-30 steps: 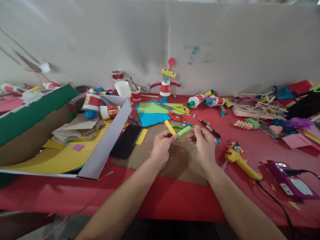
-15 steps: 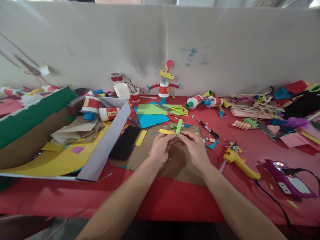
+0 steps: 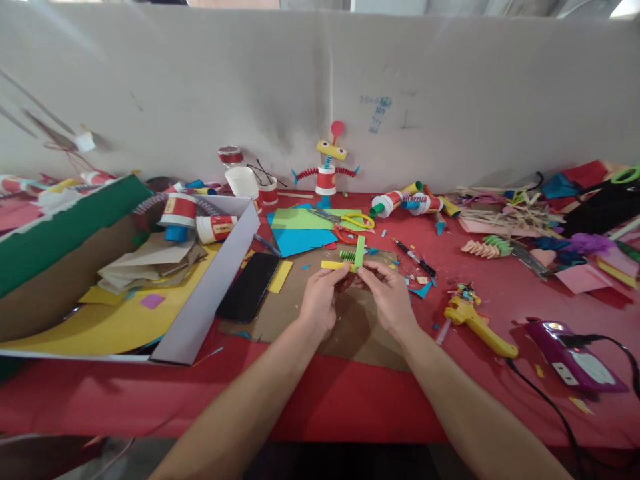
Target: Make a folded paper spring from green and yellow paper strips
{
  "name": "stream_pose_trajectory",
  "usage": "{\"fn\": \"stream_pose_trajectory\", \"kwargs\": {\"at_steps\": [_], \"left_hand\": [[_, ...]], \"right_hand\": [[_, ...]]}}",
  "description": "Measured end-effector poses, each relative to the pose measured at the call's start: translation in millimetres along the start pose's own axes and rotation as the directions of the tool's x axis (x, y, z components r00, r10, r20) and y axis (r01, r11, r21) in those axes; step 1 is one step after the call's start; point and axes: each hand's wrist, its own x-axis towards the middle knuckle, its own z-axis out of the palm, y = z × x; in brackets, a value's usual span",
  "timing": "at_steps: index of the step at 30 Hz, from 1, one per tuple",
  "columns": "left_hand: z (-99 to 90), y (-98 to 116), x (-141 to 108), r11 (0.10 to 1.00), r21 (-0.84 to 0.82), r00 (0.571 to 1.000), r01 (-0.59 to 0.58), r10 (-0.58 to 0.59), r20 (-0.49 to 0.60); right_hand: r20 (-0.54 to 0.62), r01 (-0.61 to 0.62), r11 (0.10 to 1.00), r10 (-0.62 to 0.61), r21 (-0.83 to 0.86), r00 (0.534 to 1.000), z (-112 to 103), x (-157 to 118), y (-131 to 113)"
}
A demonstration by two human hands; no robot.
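A yellow paper strip and a light green paper strip cross at right angles, their ends meeting between my fingertips. My left hand is closed, pinching the yellow strip near that corner. On the other side, my right hand pinches the overlap at the foot of the green strip, which points away from me. Just beyond the fingers lies a dark green folded-paper spring. Both hands are above a brown cardboard sheet. The lower fingers are partly hidden.
A black phone and an open box lie left. Yellow-handled scissors rest on coloured paper behind. A paper-cup robot figure stands at the back. Right are a pen, a yellow glue gun and a corded purple device.
The green strip has turned slightly more upright in the view, and the yellow strip is more level. Both hands keep their pinch. The whole view has shifted slightly.
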Motion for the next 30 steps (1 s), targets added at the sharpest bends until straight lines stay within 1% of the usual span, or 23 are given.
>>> {"fn": "stream_pose_trajectory", "kwargs": {"at_steps": [3,6,8,13,15,18,20,22,24,28,30], "left_hand": [[0.6,-0.1,-1.5,1.000,-0.016,1.000,0.003,-0.002,0.030],[1.8,0.6,-4.0,1.000,0.023,0.999,-0.003,0.002,0.034],[2.1,0.6,-5.0,0.998,0.061,1.000,-0.013,0.011,0.029],[0.0,-1.9,-3.7,0.988,0.129,0.997,-0.081,0.081,0.005],[-0.5,-2.9,-3.2,0.987,0.132,0.996,-0.093,0.091,0.019],[0.3,-4.0,-3.9,0.988,0.124,0.995,-0.096,0.094,0.025],[1.4,-4.3,-4.5,0.989,0.122,0.996,-0.083,0.080,0.026],[2.0,-4.3,-4.4,0.992,0.102,0.997,-0.068,0.063,0.050],[1.7,-3.8,-3.1,0.996,0.068,0.997,-0.050,0.046,0.059],[-0.9,-2.9,1.4,0.999,0.003,0.999,0.046,-0.046,0.005],[-2.7,-3.0,3.0,0.997,-0.017,0.997,0.079,-0.078,0.021]], "right_hand": [[-0.008,-0.021,0.999,0.022,0.046,1.000,0.3,0.0,-1.4],[-0.003,-0.024,0.998,0.024,0.064,1.000,0.6,-0.5,-3.0],[-0.001,-0.012,0.998,0.012,0.057,1.000,0.8,-1.0,-3.2],[0.039,0.020,0.998,-0.022,0.056,0.999,1.6,-1.4,0.2],[0.039,0.025,0.998,-0.027,0.054,0.999,1.3,-0.6,2.8],[0.015,0.033,0.999,-0.033,0.009,0.999,-0.3,1.2,6.0],[-0.003,0.035,0.999,-0.035,-0.014,0.999,-1.7,2.6,6.4],[-0.020,0.026,1.000,-0.026,-0.001,0.999,-2.9,3.7,4.9],[-0.024,-0.015,0.999,0.016,0.043,1.000,-3.3,4.2,2.1],[-0.005,-0.113,0.986,0.114,0.120,0.993,-2.6,4.4,-3.4],[0.001,-0.128,0.983,0.129,0.132,0.992,-2.1,4.5,-4.4]]}}
